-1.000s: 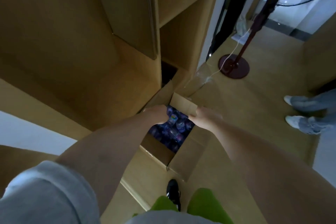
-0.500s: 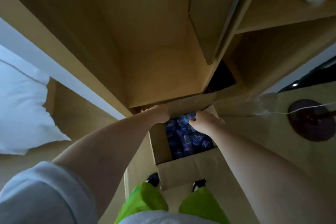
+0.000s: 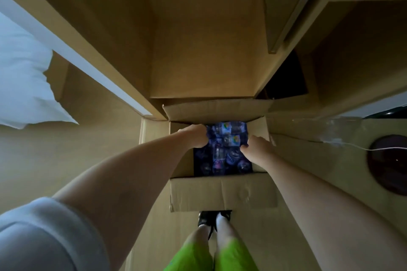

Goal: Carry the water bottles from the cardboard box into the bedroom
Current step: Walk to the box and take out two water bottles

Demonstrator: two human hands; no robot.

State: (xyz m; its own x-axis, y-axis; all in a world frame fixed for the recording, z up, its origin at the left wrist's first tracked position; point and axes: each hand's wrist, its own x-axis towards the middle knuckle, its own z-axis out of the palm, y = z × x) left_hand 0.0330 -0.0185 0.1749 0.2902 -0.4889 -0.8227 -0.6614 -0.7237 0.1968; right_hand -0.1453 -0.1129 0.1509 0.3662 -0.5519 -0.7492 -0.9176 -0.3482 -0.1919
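Both hands reach into the open box (image 3: 222, 191). The left hand (image 3: 193, 136) and right hand (image 3: 256, 146) curl around the far bottles (image 3: 226, 136); lifting straight up should clear the flaps.

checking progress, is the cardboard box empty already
No, the cardboard box holds dark-wrapped water bottles, and both hands reach in at them.

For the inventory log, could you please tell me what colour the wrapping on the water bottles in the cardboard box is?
Dark blue, on the water bottles, clearest in the head view.
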